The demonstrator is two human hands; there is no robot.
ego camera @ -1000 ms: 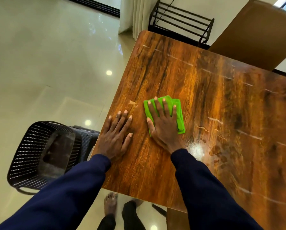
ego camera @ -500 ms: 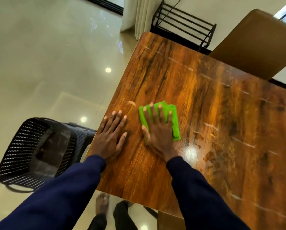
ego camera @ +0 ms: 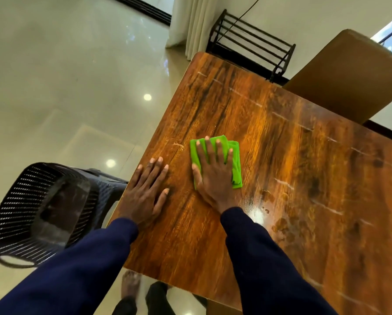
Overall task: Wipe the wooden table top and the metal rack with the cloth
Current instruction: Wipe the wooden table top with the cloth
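The table top [ego camera: 281, 155] is glossy orange-brown wood with dark streaky grain and pale dashed lines across it, and the cloth [ego camera: 235, 160] is bright lime green. The rack [ego camera: 252, 39] is black with parallel bars, the slatted chair [ego camera: 20, 212] also black, the other chair back [ego camera: 349, 76] tan, the sleeves [ego camera: 76, 269] navy. The floor [ego camera: 65, 76] is pale cream tile; the curtain [ego camera: 190, 23] looks white.

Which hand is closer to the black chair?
The left hand. It rests flat near the edge of the table, beside the black chair. The right hand is farther in, pressing the green cloth.
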